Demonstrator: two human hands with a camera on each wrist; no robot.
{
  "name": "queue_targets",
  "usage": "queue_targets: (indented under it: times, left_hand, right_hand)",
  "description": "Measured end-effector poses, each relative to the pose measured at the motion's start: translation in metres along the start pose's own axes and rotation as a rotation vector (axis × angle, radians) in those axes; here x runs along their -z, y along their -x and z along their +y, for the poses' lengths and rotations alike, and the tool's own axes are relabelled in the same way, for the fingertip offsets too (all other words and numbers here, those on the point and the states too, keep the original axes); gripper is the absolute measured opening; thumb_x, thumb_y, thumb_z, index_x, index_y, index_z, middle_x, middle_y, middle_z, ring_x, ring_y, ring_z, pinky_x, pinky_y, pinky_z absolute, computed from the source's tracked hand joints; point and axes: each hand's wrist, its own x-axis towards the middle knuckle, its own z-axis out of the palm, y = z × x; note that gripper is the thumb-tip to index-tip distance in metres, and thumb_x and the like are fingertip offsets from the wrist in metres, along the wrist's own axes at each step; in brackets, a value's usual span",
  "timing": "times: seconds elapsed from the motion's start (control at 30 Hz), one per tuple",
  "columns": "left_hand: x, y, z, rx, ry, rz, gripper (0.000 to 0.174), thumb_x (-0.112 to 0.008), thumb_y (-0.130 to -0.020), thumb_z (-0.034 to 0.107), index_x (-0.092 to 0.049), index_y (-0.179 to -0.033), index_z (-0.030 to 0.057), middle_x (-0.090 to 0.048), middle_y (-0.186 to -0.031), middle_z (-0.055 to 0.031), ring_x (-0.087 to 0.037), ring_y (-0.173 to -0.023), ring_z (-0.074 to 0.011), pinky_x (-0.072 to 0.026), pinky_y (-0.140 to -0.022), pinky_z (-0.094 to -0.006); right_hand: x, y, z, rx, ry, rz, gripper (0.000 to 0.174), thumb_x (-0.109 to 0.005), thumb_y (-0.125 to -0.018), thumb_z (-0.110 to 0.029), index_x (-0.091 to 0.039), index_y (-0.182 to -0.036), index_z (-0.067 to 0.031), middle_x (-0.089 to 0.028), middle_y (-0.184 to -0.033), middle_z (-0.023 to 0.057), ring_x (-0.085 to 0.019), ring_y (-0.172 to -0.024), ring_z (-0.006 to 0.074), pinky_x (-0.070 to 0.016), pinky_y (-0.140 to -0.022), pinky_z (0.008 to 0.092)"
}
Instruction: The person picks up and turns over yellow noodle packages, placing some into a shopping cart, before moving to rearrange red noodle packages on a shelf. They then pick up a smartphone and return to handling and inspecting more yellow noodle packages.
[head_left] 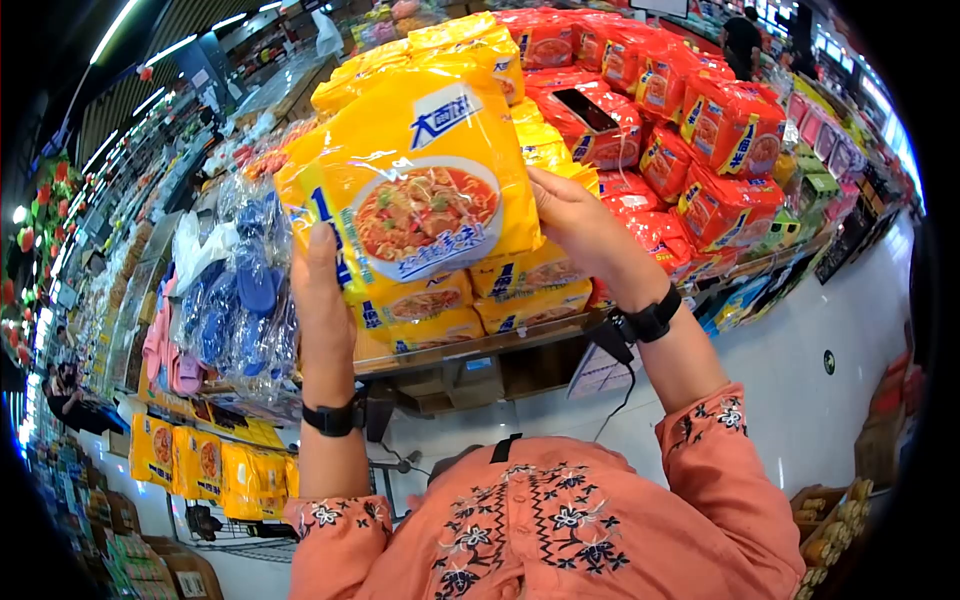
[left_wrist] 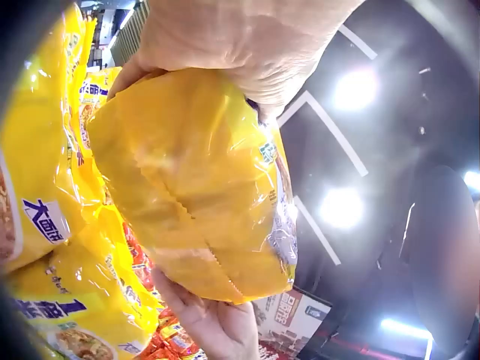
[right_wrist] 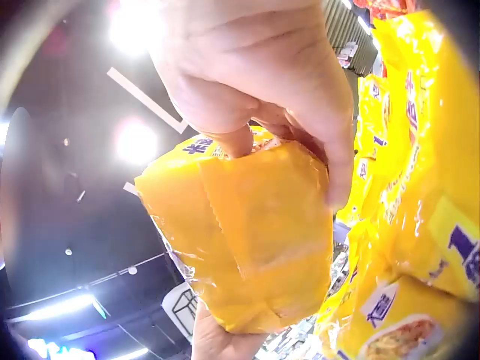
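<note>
A large yellow pack of instant noodles [head_left: 430,215], with a bowl of red soup printed on its front, is held up between both hands. My left hand [head_left: 322,290] grips its left side, the thumb over the printed front. On the opposite side, my right hand [head_left: 580,225] holds the edge with its thumb at the front. Both wrist views show the pack's plain, seamed side [left_wrist: 187,187], a hand at each end. Behind and below it are stacked more yellow noodle packs [head_left: 530,290], which the held pack partly hides.
Red noodle packs [head_left: 735,125] are piled at the right of the display, with a dark phone [head_left: 587,110] lying on one. Bagged blue slippers [head_left: 255,285] hang at the left. More yellow packs [head_left: 200,460] sit on a lower rack. Cartons [head_left: 880,430] stand at the far right.
</note>
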Motion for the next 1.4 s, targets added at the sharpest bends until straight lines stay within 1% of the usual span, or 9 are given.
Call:
queue_targets:
  times: [0.1, 0.33, 0.57, 0.83, 1.0, 1.1, 1.23, 1.37, 1.4]
  left_hand:
    - [0.0, -0.021, -0.013, -0.103, -0.104, -0.044, 0.056, -0.056, -0.101, 0.039, -0.043, -0.139, -0.0007, -0.056, -0.131, -0.0091, -0.054, -0.115, -0.0155, -0.0411, -0.101, -0.0318]
    - [0.015, -0.051, -0.034, -0.121, -0.298, -0.089, 0.058, -0.055, -0.102, 0.04, -0.039, -0.141, 0.0008, -0.054, -0.132, -0.0082, -0.052, -0.12, -0.0161, -0.0395, -0.104, -0.0311]
    - [0.006, -0.058, -0.023, -0.156, -0.256, -0.117, 0.059, -0.056, -0.101, 0.04, -0.037, -0.143, 0.0028, -0.053, -0.133, -0.009, -0.052, -0.119, -0.0166, -0.0405, -0.103, -0.0313]
    - [0.028, -0.08, -0.053, -0.145, -0.367, -0.244, 0.069, -0.065, -0.097, 0.038, -0.035, -0.144, -0.003, -0.054, -0.131, -0.0148, -0.055, -0.116, -0.02, -0.0435, -0.1, -0.0326]
    - [0.039, -0.078, -0.056, -0.061, -0.514, -0.254, 0.072, -0.066, -0.096, 0.035, -0.031, -0.146, -0.0032, -0.052, -0.134, -0.0159, -0.054, -0.118, -0.0217, -0.0439, -0.1, -0.0328]
    - [0.034, -0.077, -0.056, -0.03, -0.415, -0.235, 0.072, -0.066, -0.096, 0.035, -0.031, -0.146, -0.0038, -0.052, -0.134, -0.0162, -0.055, -0.117, -0.0215, -0.0445, -0.099, -0.0324]
    - [0.032, -0.073, -0.053, -0.008, -0.414, -0.212, 0.069, -0.065, -0.097, 0.036, -0.033, -0.144, -0.0026, -0.056, -0.13, -0.015, -0.056, -0.115, -0.0211, -0.0446, -0.099, -0.0322]
    - [0.036, -0.07, -0.052, 0.028, -0.378, -0.235, 0.068, -0.066, -0.096, 0.036, -0.034, -0.143, -0.0011, -0.058, -0.126, -0.0129, -0.058, -0.111, -0.0188, -0.0466, -0.096, -0.031]
    - [0.039, -0.07, -0.053, 0.044, -0.369, -0.247, 0.068, -0.067, -0.096, 0.035, -0.034, -0.143, -0.0008, -0.058, -0.126, -0.0125, -0.058, -0.11, -0.0182, -0.0469, -0.095, -0.0308]
  right_hand:
    - [0.019, -0.019, 0.007, 0.031, 0.108, -0.001, 0.049, -0.05, -0.104, -0.036, -0.05, -0.141, -0.0028, -0.062, -0.123, 0.0018, -0.058, -0.108, 0.0082, -0.0464, -0.089, 0.0237]
    - [0.009, -0.049, -0.002, 0.079, 0.199, 0.094, 0.046, -0.047, -0.106, -0.028, -0.048, -0.143, -0.0009, -0.059, -0.136, 0.0067, -0.056, -0.121, 0.0143, -0.0434, -0.103, 0.0286]
    - [0.02, -0.076, 0.013, 0.046, -0.077, 0.161, 0.039, -0.048, -0.104, -0.021, -0.053, -0.138, -0.0008, -0.061, -0.132, 0.008, -0.059, -0.118, 0.0151, -0.0477, -0.099, 0.0302]
    - [0.03, -0.084, 0.033, 0.051, 0.257, 0.171, 0.032, -0.054, -0.101, -0.013, -0.06, -0.128, 0.0021, -0.066, -0.123, 0.0103, -0.063, -0.11, 0.0141, -0.0506, -0.095, 0.03]
    - [0.03, -0.082, 0.044, 0.11, 0.179, 0.187, 0.032, -0.059, -0.097, -0.006, -0.06, -0.129, 0.0006, -0.067, -0.121, 0.0086, -0.063, -0.108, 0.0136, -0.0514, -0.092, 0.0294]
    - [0.033, -0.083, 0.042, 0.011, 0.239, 0.281, 0.031, -0.057, -0.099, -0.008, -0.06, -0.129, -0.0004, -0.065, -0.122, 0.0069, -0.062, -0.109, 0.0122, -0.0506, -0.093, 0.0292]
    - [0.022, -0.072, 0.028, 0.09, 0.332, 0.446, 0.033, -0.047, -0.106, -0.025, -0.062, -0.124, -0.0016, -0.068, -0.111, 0.0034, -0.062, -0.101, 0.0103, -0.0486, -0.089, 0.027]
    - [0.0, -0.036, 0.004, 0.095, 0.288, 0.346, 0.049, -0.045, -0.105, -0.039, -0.053, -0.137, -0.0026, -0.064, -0.122, 0.0062, -0.059, -0.11, 0.0128, -0.046, -0.094, 0.0294]
    - [0.004, -0.032, 0.008, 0.06, 0.334, 0.278, 0.062, -0.047, -0.103, -0.047, -0.046, -0.143, -0.0003, -0.059, -0.131, 0.0108, -0.055, -0.121, 0.0185, -0.0431, -0.101, 0.0337]
